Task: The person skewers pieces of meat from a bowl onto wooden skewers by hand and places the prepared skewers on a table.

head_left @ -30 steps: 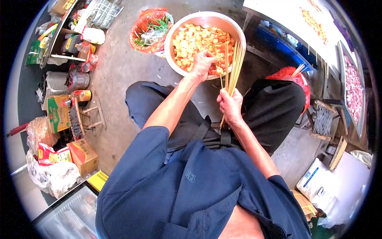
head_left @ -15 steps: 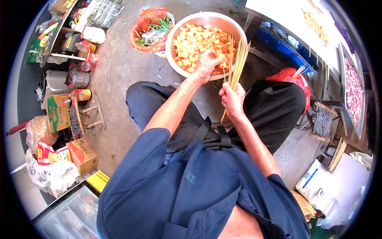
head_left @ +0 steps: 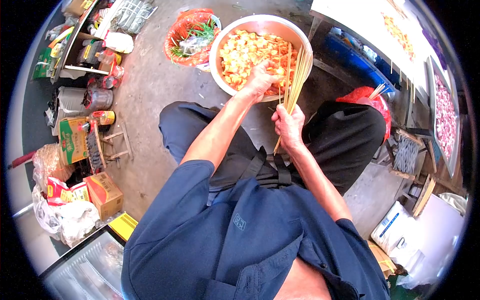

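Note:
A wide metal basin (head_left: 216, 82) full of orange-coated meat chunks (head_left: 245, 52) stands in front of me. Over its near side is my left hand (head_left: 260, 81), thumb and fingers apart beside the chunks; I see nothing held in it. My right hand (head_left: 289, 124) is closed round a bundle of bamboo skewers (head_left: 298, 82), their upper ends fanned out over the basin's right edge. One or two skewers stand apart from the bundle on its left, nearer my left hand. The lower ends stick out below my right fist.
Left of the basin is a red-bag-lined bucket (head_left: 172, 47) with green stalks. At right are a white table (head_left: 350, 15) with skewered meat, a blue crate (head_left: 357, 60), a red bag (head_left: 367, 100) holding skewers, and a tray of pinkish pieces (head_left: 445, 115). Shelves with jars (head_left: 97, 100) line the left.
My left hand has opened from a pinch by a skewer and shifted slightly over the chunks. The skewer bundle in my right hand has tilted a little and moved slightly left.

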### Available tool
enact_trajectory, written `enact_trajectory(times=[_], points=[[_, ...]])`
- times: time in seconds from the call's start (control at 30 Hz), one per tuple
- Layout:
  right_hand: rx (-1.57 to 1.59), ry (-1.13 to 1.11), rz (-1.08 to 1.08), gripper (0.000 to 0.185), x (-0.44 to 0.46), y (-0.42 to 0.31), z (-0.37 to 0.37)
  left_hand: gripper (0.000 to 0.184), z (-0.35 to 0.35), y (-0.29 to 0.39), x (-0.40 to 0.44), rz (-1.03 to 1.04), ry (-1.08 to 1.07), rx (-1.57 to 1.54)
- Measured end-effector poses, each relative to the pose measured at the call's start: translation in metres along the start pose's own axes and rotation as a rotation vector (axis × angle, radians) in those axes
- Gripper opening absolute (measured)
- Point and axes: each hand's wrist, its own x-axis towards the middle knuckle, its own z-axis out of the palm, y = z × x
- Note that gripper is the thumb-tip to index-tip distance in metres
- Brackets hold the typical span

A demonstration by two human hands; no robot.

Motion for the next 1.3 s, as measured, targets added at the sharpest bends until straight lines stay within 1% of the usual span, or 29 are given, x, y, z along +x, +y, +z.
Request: enact_trajectory(times=[0.1, 0.17, 0.3, 0.37, 0.4, 0.47, 0.5, 0.53, 0.6, 0.63, 0.7, 0.73, 0.8, 0.83, 0.87, 0.93, 0.97, 1.07, 1.1, 1.17, 1.3], points=[[-0.029, 0.021, 0.006, 0.011, -0.004, 0.001, 0.003, 0.03, -0.002, -0.004, 0.004, 0.014, -0.034, 0.053], [-0.021, 0.021, 0.008, 0.011, -0.004, 0.001, 0.005, 0.031, -0.004, -0.008, 0.007, 0.109, -0.015, 0.137], [-0.016, 0.04, 0.009, 0.011, -0.002, -0.003, 0.007, 0.028, 0.001, 0.0, 0.003, 0.079, -0.026, 0.143], [-0.049, 0.037, -0.023, 0.01, 0.006, -0.011, 0.0, 0.025, 0.001, 0.008, 0.0, 0.015, -0.071, 0.036], [-0.052, 0.038, -0.039, 0.01, 0.009, -0.015, -0.004, 0.025, -0.004, 0.011, 0.003, 0.014, -0.071, 0.038], [-0.001, 0.058, -0.053, 0.01, 0.009, -0.021, -0.007, 0.02, -0.023, 0.015, 0.019, 0.235, 0.066, 0.199], [0.003, 0.058, -0.049, 0.01, 0.008, -0.023, -0.01, 0.024, -0.038, 0.014, 0.028, 0.284, 0.135, 0.272], [0.008, 0.058, -0.046, 0.01, 0.006, -0.023, -0.012, 0.017, -0.049, 0.019, 0.031, 0.315, 0.228, 0.505], [0.013, 0.054, -0.048, 0.01, 0.0, -0.021, -0.014, 0.012, -0.068, 0.016, 0.038, 0.326, 0.329, 0.916], [0.017, 0.049, -0.049, 0.01, 0.0, -0.02, -0.015, 0.012, -0.065, 0.018, 0.034, 0.326, 0.327, 0.918], [0.018, 0.059, -0.048, 0.01, -0.001, -0.018, -0.017, 0.012, -0.056, 0.021, 0.018, 0.551, 0.236, 1.314], [0.016, 0.066, -0.049, 0.009, -0.001, -0.017, -0.018, 0.012, -0.057, 0.018, 0.019, 0.549, 0.234, 1.315], [0.011, 0.062, -0.049, 0.009, -0.001, -0.016, -0.02, 0.015, -0.059, 0.008, 0.023, 0.35, -0.037, 1.374], [0.006, 0.058, -0.051, 0.009, 0.0, -0.016, -0.021, 0.016, -0.055, 0.004, 0.024, 0.325, -0.075, 1.44], [0.006, 0.057, -0.051, 0.009, 0.0, -0.015, -0.021, 0.016, -0.053, 0.002, 0.025, 0.325, -0.074, 1.44], [-0.011, 0.062, -0.042, 0.01, 0.0, -0.013, -0.023, 0.016, -0.049, -0.003, 0.028, 0.275, -0.073, 1.564], [-0.01, 0.063, -0.043, 0.01, 0.0, -0.012, -0.023, 0.016, -0.049, -0.003, 0.03, 0.276, -0.074, 1.564], [-0.02, 0.063, -0.031, 0.01, -0.002, -0.009, -0.024, 0.019, -0.052, -0.004, 0.036, 0.262, -0.186, 1.54], [-0.02, 0.059, -0.031, 0.01, -0.003, -0.008, -0.024, 0.019, -0.053, -0.006, 0.037, 0.263, -0.186, 1.541], [-0.022, 0.056, -0.029, 0.01, -0.003, -0.008, -0.025, 0.019, -0.051, -0.008, 0.036, 0.3, -0.147, 1.506], [-0.029, 0.042, -0.042, 0.012, -0.003, -0.005, -0.027, 0.016, -0.044, -0.007, 0.029, 0.28, -0.076, 1.536]])
